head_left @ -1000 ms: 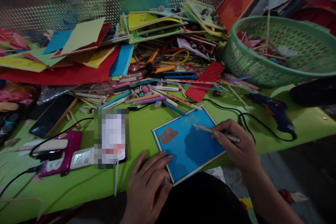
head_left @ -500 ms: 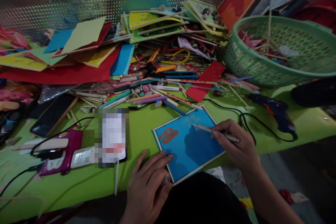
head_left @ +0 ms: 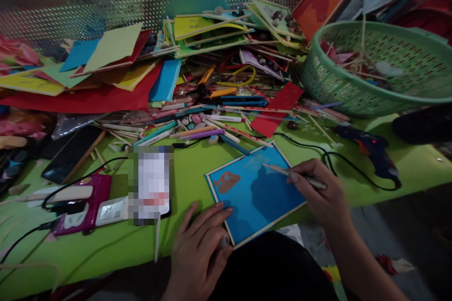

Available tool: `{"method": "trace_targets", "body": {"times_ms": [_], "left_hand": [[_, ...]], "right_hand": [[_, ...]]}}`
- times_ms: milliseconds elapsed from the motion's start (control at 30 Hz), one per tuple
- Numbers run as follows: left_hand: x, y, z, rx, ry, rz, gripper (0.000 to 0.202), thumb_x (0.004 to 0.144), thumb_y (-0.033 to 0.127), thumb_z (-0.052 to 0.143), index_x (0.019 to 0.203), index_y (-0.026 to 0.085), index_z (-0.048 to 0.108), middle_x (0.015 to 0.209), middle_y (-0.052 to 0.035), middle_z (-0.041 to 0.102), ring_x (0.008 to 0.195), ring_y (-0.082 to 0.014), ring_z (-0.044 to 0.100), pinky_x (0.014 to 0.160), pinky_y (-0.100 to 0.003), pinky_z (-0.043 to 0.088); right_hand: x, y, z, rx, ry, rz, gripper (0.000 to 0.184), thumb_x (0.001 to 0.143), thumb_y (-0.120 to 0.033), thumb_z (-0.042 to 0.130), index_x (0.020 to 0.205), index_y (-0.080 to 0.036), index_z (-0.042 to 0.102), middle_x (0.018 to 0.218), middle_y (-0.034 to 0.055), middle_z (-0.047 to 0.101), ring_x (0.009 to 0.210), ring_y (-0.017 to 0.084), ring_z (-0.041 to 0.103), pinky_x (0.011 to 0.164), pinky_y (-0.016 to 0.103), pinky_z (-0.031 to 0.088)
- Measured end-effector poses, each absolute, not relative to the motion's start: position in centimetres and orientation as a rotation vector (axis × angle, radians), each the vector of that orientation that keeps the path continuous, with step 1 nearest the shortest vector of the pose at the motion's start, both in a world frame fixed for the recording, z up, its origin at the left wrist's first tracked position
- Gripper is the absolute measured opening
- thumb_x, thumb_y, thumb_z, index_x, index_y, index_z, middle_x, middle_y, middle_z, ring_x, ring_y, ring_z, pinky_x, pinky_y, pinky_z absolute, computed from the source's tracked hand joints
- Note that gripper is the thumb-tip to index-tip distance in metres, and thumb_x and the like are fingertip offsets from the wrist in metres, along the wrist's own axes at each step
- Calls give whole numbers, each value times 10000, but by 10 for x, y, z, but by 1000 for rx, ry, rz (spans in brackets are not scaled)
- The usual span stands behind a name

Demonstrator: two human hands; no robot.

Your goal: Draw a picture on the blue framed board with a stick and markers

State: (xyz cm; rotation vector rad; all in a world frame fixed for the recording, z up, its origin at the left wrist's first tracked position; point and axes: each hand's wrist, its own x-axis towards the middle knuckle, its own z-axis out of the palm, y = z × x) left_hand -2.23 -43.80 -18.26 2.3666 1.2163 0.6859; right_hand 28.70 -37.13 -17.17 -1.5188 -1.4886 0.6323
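Note:
A blue card with a pale stick border (head_left: pixel 252 195) lies on the green table (head_left: pixel 197 169) in front of me, with an orange-brown shape drawn near its left corner. My right hand (head_left: pixel 319 193) is closed round a thin pen or stick (head_left: pixel 282 170) whose tip rests on the card's upper part. My left hand (head_left: pixel 201 244) lies at the card's lower left edge, fingers curled, fingertips touching the border and holding it down.
A blue glue gun (head_left: pixel 369 150) with a black cord lies to the right. A green basket (head_left: pixel 374 66) stands at the back right. Coloured cards, sticks, pens and scissors are heaped behind. Phones and a magenta case (head_left: pixel 83 202) lie to the left.
My right hand and the pen have shifted slightly to the right and up over the card. My left hand has stayed put.

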Motion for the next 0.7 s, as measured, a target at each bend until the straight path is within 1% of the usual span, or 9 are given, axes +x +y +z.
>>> {"method": "trace_targets", "body": {"times_ms": [200, 367, 567, 700], "left_hand": [[-23, -440, -185, 2379, 1206, 681, 98, 1030, 276, 554, 1056, 266, 649, 1457, -47, 705, 1427, -229, 599, 1314, -474, 204], [-24, -439, -185, 2383, 1200, 673, 107, 1030, 270, 553, 1054, 267, 657, 1462, -46, 702, 1433, -232, 592, 1305, -499, 223], [-22, -437, -182, 2379, 1193, 688, 86, 1029, 262, 557, 1045, 260, 641, 1457, -37, 705, 1440, -208, 582, 1321, -432, 160], [-22, -436, -182, 2384, 1191, 697, 78, 1020, 255, 564, 1057, 255, 633, 1442, -41, 716, 1431, -214, 593, 1322, -424, 152]], "right_hand": [[288, -371, -174, -1497, -1515, 656, 96, 950, -296, 706, 878, -235, 692, 702, 6, 717, 537, 146, 601, 487, 261, 408], [287, -371, -173, -1505, -1516, 650, 83, 947, -286, 704, 889, -229, 688, 701, 6, 726, 516, 137, 589, 473, 252, 410], [288, -371, -175, -1497, -1538, 647, 94, 953, -294, 705, 892, -224, 690, 712, 8, 722, 543, 141, 609, 492, 255, 419], [291, -371, -179, -1503, -1536, 641, 88, 969, -295, 695, 915, -226, 689, 732, 11, 724, 576, 146, 627, 509, 253, 430]]}}
